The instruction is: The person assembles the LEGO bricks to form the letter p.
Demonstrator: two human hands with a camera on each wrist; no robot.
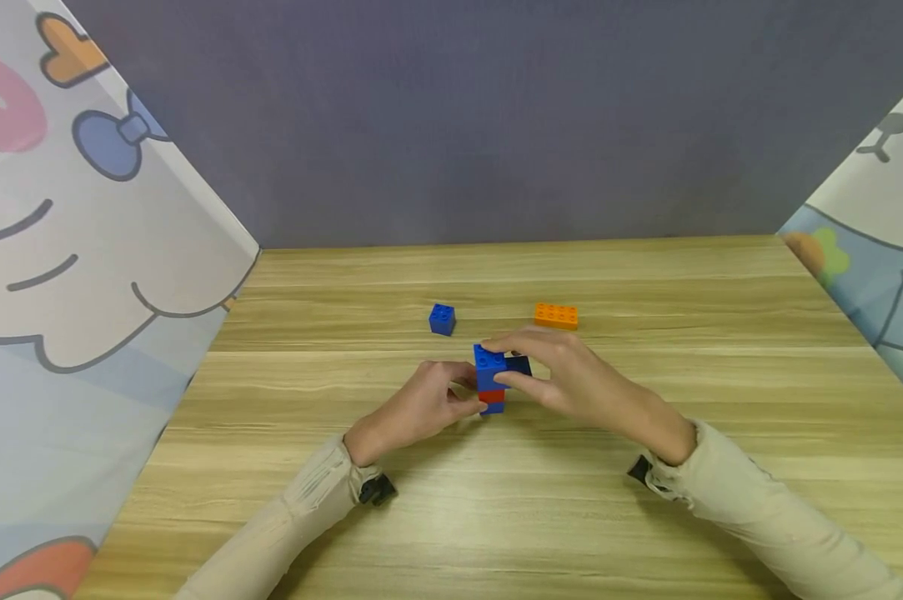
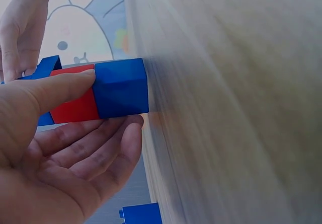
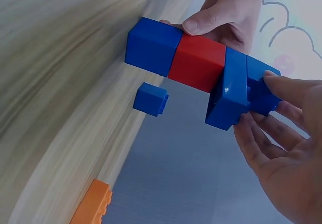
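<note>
A stack of toy building bricks stands upright between the hands: a blue brick [image 3: 153,48] at the bottom, a red brick [image 3: 197,62] above it, then a longer blue brick [image 3: 234,83] jutting out to the right, and a small blue brick [image 3: 257,75] on top. My left hand [image 1: 426,402] grips the lower stack, its thumb across the red brick near the seam with the bottom one and the fingers round the far side. The top blue brick is pinched between thumb and fingers of my right hand [image 1: 571,377], just above the overhang.
Behind the stack, a loose blue brick [image 1: 442,320] lies on the wooden table [image 1: 308,300] to the left, and an orange brick [image 1: 556,316] to the right. A grey panel [image 1: 511,125] rises along the table's back edge; cartoon-printed walls flank both sides.
</note>
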